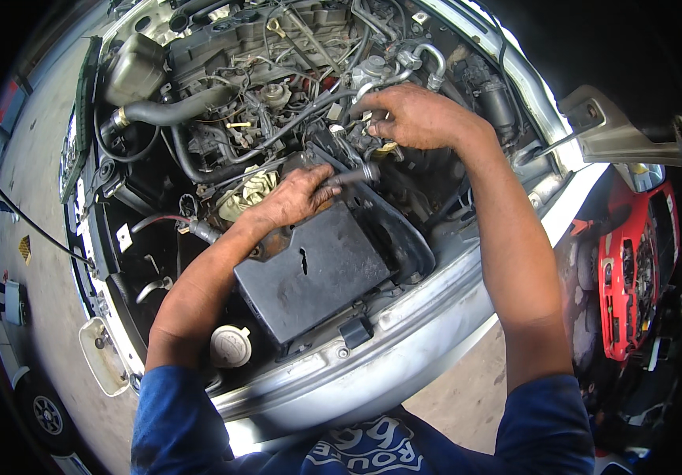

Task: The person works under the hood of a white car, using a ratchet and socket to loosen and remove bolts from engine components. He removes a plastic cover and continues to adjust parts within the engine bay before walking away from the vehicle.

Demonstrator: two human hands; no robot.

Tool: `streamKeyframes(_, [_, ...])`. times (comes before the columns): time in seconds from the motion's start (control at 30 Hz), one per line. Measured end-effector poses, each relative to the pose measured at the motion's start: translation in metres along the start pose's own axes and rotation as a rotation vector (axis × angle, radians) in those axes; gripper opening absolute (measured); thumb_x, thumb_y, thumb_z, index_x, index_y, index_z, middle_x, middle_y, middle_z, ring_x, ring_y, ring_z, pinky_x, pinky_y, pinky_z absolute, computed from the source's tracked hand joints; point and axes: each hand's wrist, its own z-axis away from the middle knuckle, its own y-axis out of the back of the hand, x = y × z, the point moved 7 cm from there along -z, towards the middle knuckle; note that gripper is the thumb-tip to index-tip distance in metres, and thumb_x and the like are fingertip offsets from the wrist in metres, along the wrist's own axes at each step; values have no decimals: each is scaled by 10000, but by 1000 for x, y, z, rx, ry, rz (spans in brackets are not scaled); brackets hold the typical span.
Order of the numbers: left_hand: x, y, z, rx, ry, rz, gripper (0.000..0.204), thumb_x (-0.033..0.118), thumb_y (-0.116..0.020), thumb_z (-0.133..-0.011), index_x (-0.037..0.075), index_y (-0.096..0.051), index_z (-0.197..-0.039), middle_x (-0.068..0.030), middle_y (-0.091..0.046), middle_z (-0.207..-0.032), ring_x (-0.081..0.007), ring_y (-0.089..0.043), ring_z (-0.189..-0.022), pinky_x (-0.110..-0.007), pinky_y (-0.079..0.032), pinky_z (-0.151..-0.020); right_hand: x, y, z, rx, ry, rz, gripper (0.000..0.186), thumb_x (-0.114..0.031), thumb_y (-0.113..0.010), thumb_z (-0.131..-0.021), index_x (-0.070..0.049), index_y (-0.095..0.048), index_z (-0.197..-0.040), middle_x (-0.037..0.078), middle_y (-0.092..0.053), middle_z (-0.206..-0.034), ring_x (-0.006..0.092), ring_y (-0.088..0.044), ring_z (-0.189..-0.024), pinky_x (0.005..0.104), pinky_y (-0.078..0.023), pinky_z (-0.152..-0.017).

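Observation:
My left hand (297,196) is closed around a short dark cylindrical tool with a rounded end (368,172); its exact kind does not show. That hand is above the far edge of a black plastic box cover (309,269) with a dark slot in its top. A crumpled pale cloth or glove (255,192) lies just left of my left hand. Further right and farther in, my right hand (416,117) reaches among hoses and wiring beside a metal housing (371,71). Its thumb and index finger are bent together in a pinch; what lies between them is too small to name.
A thick grey hose (175,109) runs from the left into the engine bay, near a pale tank (135,67). A white cap (231,347) sits by the front panel (412,309). At right are a bracketed metal arm (626,134) and a red car (630,277).

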Motion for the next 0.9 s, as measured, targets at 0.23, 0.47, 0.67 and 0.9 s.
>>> streamKeyframes(0.23, [-26,-23,7,92,606,1320,475,388,-595,-1035,-3,-502,-1289,-150,-708,-1081,-298,-742,-856,-341,-606,-729,-7,1,1,-83,-41,-47,393,-230,-651,-960,-118,-628,-1336,182,-688,-1218,356,-638,-1165,459,-495,-1008])
streamKeyframes(0.47, [7,1,-1,-80,-23,-90,462,337,-589,-1041,-69,-533,-1255,-214,-672,-1140,-351,-704,-1013,-446,-554,-873,-11,-9,-1,-145,-21,-74,390,-224,-663,-955,-101,-636,-1324,184,-692,-1208,349,-640,-1165,453,-496,-1005])
streamKeyframes(0.67, [-22,-12,4,87,379,861,523,413,-568,-1040,-63,-531,-1254,-206,-684,-1135,-375,-698,-1049,-399,-625,-797,-8,-4,-3,-78,-23,-68,403,-230,-675,-939,-109,-638,-1322,217,-688,-1164,374,-644,-1126,461,-497,-985])
streamKeyframes(0.9, [-10,7,-1,35,203,133,382,386,-593,-1035,17,-587,-1136,-149,-705,-1068,-351,-694,-982,-412,-559,-824,-5,-8,-1,-116,-9,-39,425,-235,-676,-940,-112,-624,-1343,217,-682,-1195,365,-638,-1160,461,-498,-997])
